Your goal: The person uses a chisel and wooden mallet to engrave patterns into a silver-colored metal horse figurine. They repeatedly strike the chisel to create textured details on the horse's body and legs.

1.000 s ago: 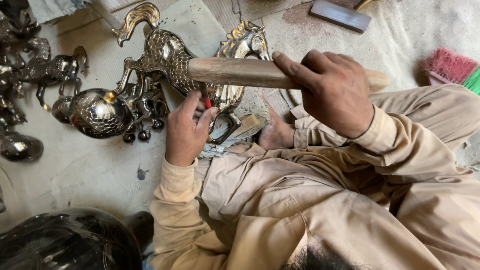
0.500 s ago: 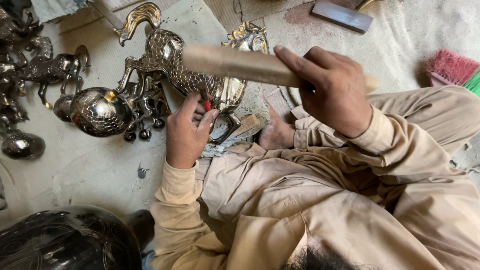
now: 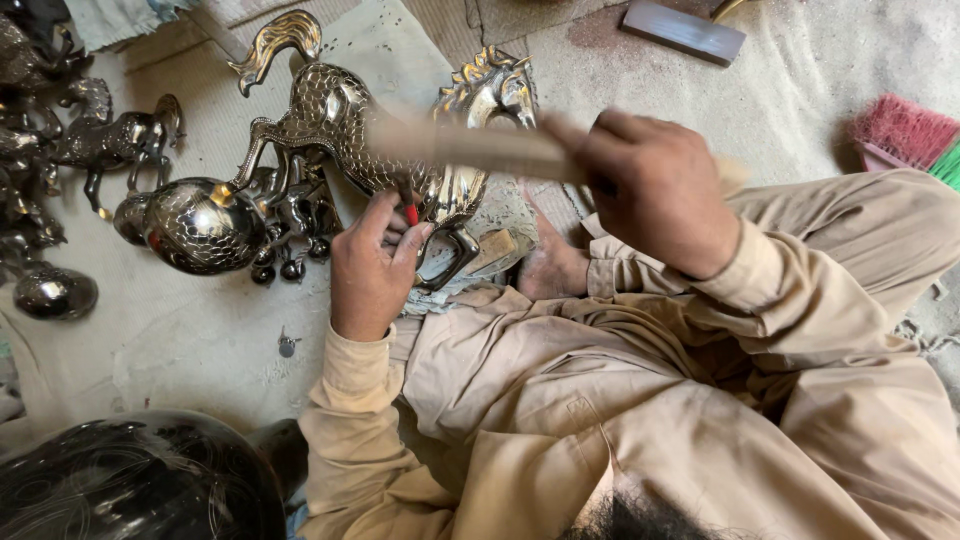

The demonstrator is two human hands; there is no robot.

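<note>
Right now the left hand (image 3: 372,268) pinches a small red-tipped tool (image 3: 410,213) upright against the flank of a brass horse figure (image 3: 370,150), fingers closed tight round it so the tip stays put on the patterned metal. The right hand (image 3: 655,190) is wrapped round the end of a wooden mallet (image 3: 470,148), raised over the tool and motion-blurred, shaft crossing the horse's body. The horse lies on the cloth-covered floor (image 3: 180,340) between the person's knees, head toward the bare foot (image 3: 550,262), which sits against it, likely bracing it. A round engraved metal ball (image 3: 203,226) and smaller horse figures (image 3: 110,140) lie to the left; a pink brush (image 3: 905,130) sits far right, well apart.
</note>
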